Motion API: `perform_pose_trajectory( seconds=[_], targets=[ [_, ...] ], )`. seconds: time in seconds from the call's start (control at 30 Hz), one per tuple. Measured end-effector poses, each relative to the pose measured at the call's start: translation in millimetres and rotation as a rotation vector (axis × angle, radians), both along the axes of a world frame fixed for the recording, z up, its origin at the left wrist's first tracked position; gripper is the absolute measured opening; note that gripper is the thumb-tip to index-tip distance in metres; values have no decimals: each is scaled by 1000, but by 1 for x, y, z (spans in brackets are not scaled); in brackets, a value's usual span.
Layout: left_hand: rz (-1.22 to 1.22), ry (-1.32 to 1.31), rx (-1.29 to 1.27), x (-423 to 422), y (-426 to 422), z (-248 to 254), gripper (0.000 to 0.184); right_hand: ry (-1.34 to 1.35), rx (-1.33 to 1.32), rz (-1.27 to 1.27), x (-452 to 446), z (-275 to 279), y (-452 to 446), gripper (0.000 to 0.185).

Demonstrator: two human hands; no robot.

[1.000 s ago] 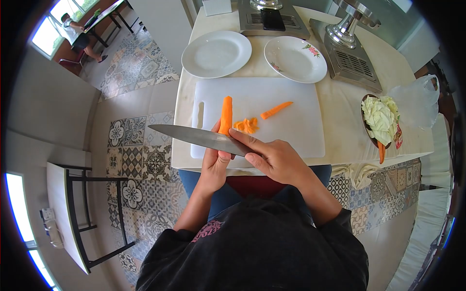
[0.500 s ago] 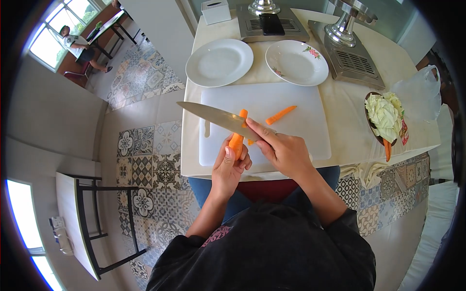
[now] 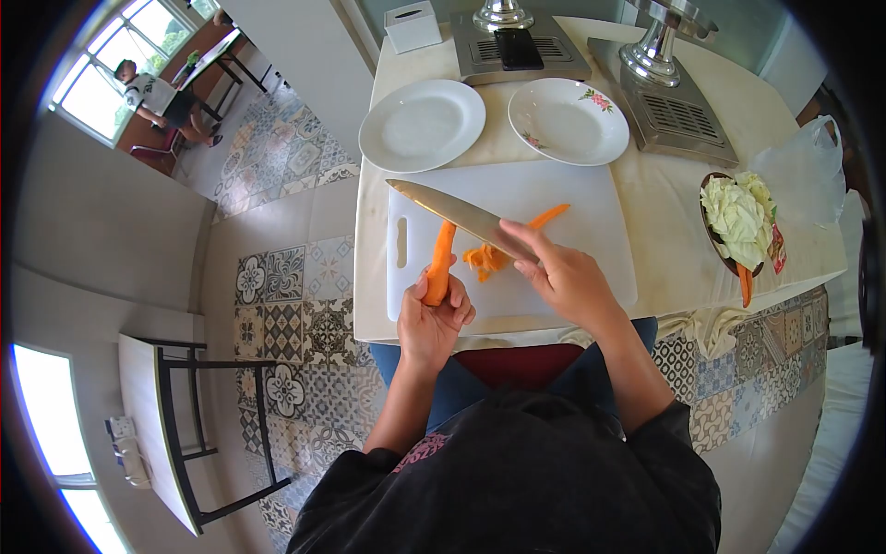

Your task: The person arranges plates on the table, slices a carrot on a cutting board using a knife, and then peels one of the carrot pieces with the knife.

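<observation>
My left hand holds an orange carrot upright over the left part of the white cutting board. My right hand grips a large knife, its blade slanting up to the left with the edge by the carrot's top end. Whether blade and carrot touch I cannot tell. Orange peelings lie in a small heap on the board, right of the carrot. Behind the blade, a thin carrot piece is partly hidden.
Beyond the board stand a white plate and a flowered plate. Metal stands, a phone and a tissue box are farther back. Cabbage fills a dish at right, beside a plastic bag. A person is far left.
The carrot has gone from level, under the blade, to upright in my left hand. The knife has shifted right along with my right hand. The whole view has moved slightly.
</observation>
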State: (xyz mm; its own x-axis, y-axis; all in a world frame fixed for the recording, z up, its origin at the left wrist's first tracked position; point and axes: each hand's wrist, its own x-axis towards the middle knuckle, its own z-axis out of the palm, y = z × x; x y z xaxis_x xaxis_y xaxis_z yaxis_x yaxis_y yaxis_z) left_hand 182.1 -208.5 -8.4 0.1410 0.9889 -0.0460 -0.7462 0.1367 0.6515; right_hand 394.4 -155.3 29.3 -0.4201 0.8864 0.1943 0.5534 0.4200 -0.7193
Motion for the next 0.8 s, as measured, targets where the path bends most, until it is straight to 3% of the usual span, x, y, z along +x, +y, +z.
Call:
perform_pose_trajectory(
  seconds=[0.13,0.23,0.5,0.63,0.7,0.8],
  targets=[
    [42,22,-34,2,0,2,45,-11,-223,-106,2,3,2,46],
    [59,107,-44,4,0,10,47,164,-196,-74,2,2,2,46],
    [75,411,28,7,-6,22,55,146,-270,-34,2,13,0,51],
    [57,536,57,7,-10,20,67,199,-131,137,-5,6,-12,51],
    [-12,437,174,3,-10,13,72,225,-99,232,-11,4,-19,53],
    [-54,459,239,-1,-14,15,82,104,-235,288,-12,20,-27,55]
  ],
)
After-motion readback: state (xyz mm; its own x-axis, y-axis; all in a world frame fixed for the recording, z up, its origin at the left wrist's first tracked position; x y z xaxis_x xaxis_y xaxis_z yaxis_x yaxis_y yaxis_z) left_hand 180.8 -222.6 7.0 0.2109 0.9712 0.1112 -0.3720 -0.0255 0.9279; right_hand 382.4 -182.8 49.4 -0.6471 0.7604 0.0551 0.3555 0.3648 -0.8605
